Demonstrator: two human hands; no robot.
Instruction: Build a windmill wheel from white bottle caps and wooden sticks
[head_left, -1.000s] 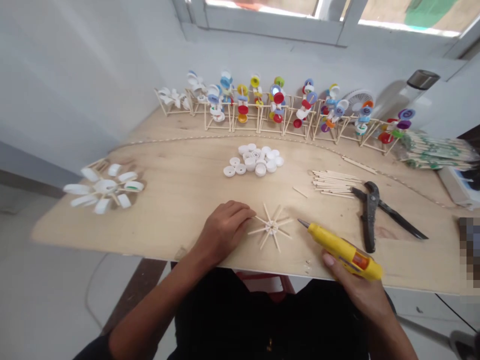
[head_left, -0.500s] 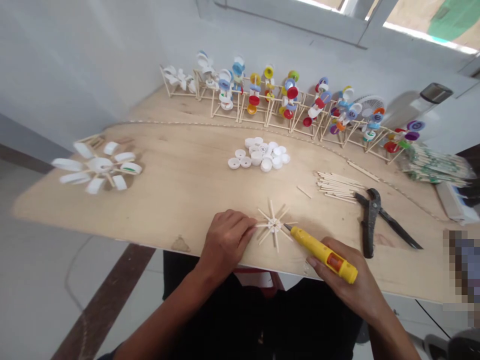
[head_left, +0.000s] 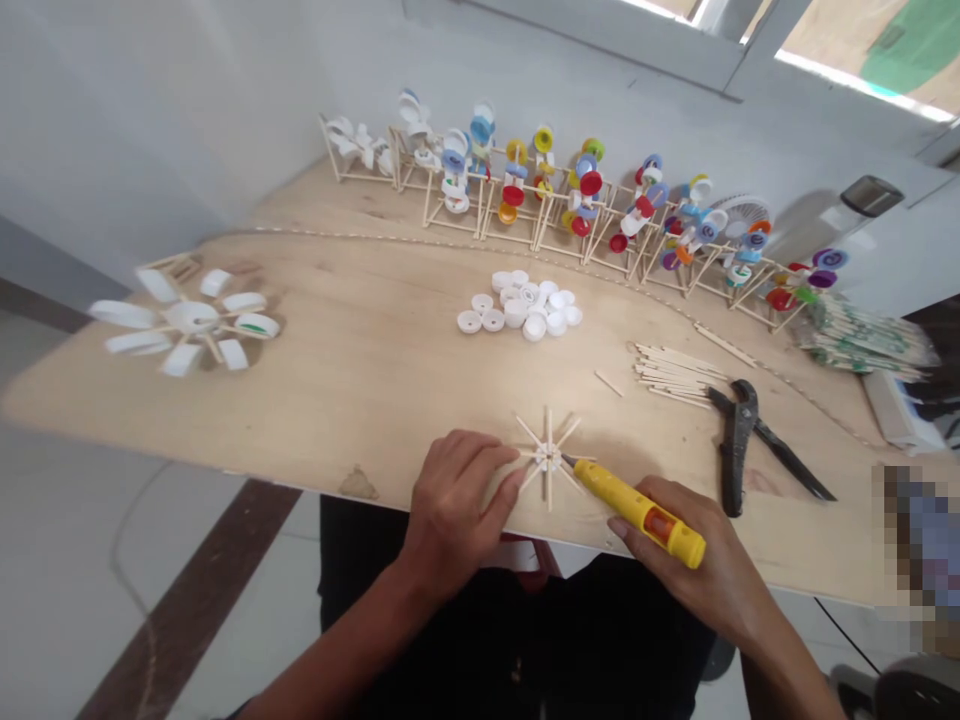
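A small wheel of wooden sticks point(head_left: 549, 458) spreads like spokes from a white disc-like hub, lying flat near the table's front edge. My left hand point(head_left: 465, 495) pinches one or more spokes on its left side between thumb and fingers. From the right, my right hand point(head_left: 694, 530) grips a yellow pen-shaped tool point(head_left: 634, 508) with an orange window and a dark pointed tip. That tip meets the right side of the hub. Its exact kind is not clear. Beyond the wheel sits a cluster of white bottle caps point(head_left: 516, 312).
Loose sticks point(head_left: 675, 372) and black-handled pliers-like cutters point(head_left: 741, 440) lie to the right. A larger wheel with white cap pieces point(head_left: 191, 318) is at the left. Stick frames with colourful caps point(head_left: 536, 225) line the wall, beside packaged sticks point(head_left: 862, 335) and a small fan point(head_left: 739, 212).
My left thumb has come forward onto the lower left spokes, and the wheel has turned slightly. The tool's tip has moved left, closer against the hub. The view has shifted a little.
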